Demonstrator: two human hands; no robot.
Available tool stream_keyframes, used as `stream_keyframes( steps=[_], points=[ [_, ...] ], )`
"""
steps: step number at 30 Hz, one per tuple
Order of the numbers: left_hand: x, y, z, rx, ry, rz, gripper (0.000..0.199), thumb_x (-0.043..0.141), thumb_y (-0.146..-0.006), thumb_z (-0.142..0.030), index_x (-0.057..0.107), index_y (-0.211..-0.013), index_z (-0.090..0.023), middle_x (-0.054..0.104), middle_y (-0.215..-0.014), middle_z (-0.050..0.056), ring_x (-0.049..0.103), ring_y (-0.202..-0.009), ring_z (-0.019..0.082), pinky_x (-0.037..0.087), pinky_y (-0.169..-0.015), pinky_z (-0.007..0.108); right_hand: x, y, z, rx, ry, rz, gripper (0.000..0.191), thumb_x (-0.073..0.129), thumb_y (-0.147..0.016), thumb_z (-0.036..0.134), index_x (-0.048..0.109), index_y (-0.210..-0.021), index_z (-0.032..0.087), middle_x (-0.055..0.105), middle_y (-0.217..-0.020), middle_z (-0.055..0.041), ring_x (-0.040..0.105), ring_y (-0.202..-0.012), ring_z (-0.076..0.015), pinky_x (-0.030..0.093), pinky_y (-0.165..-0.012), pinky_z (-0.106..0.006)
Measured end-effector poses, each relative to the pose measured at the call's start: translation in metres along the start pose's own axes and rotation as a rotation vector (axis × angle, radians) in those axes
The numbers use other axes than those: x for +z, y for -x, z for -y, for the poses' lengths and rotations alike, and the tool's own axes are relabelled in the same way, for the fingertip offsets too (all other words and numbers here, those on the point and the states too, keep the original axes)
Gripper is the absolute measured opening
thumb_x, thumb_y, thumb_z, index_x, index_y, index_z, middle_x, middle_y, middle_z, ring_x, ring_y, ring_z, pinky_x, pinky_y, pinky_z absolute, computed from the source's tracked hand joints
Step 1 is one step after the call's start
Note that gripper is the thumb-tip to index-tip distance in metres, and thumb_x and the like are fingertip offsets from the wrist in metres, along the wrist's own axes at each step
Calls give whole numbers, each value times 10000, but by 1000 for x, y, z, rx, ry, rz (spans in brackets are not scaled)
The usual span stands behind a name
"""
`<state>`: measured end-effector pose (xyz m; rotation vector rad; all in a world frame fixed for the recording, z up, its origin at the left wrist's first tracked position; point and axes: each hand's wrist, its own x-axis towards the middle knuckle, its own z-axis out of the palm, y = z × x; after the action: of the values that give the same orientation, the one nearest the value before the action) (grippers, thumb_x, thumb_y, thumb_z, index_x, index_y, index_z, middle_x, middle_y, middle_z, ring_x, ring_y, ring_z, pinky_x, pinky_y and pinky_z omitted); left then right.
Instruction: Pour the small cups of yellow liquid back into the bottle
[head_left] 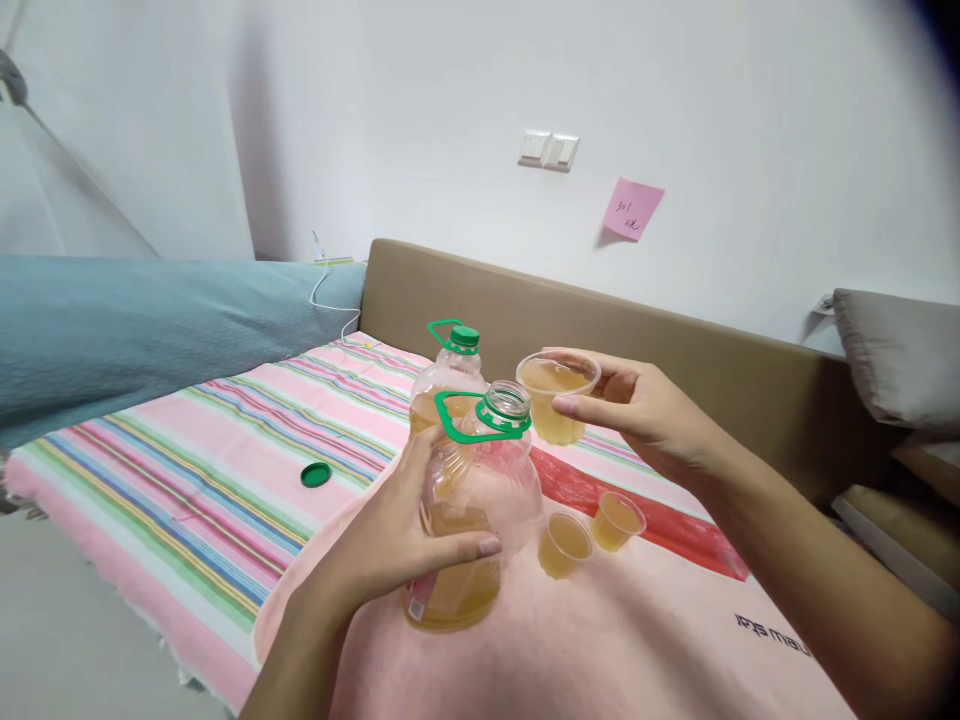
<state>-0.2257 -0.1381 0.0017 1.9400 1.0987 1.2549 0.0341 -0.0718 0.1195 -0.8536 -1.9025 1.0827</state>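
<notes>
My left hand (409, 530) is wrapped round the uncapped clear bottle (480, 500), which has a green ring handle and amber liquid in its lower part. Raised beside the bottle's mouth is a clear plastic cup (559, 400) of pale amber liquid, pinched at its rim between the thumb and fingers of my right hand (622, 395). Behind the open bottle stands a second bottle (450, 375) with its green cap on. Two small cups of amber liquid, a nearer one (565, 546) and a farther one (617, 522), sit to the right on the pink cloth.
A green cap (316, 474) lies on the striped cloth (225, 440) at left. Red plastic wrap (645, 510) stretches behind the small cups. A brown headboard (600, 310) runs along the wall, and a grey cushion (900, 355) is at the right.
</notes>
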Motion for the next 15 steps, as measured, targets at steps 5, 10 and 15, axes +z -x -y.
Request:
stream_keyframes(
  steps=[5,10,15],
  points=[
    [-1,2,0,-3,4,6,943,883,-802,-553,347,-1564,-408,376,-1688,9,305,-1586,343,270,-1317,579,0,-1,10,8,70,17,483,921,-804,401,772,-1262,360,770,-1288,-19,720,-1188,-281,593,-994,-402],
    [0,0,1,7,6,3,949,884,-805,-538,337,-1570,-411,376,-1690,8,307,-1586,347,279,-1315,581,-2,-2,14,14,101,-6,538,950,-761,407,772,-1267,355,788,-1236,-15,739,-1151,-283,611,-995,-411],
    [-1,0,0,13,-8,-9,976,882,-797,-551,337,-1589,-382,384,-1688,43,315,-1580,401,287,-1301,624,-4,-4,15,4,136,4,570,947,-764,421,755,-1296,348,793,-1220,-16,739,-1149,-285,605,-1011,-425]
  ],
)
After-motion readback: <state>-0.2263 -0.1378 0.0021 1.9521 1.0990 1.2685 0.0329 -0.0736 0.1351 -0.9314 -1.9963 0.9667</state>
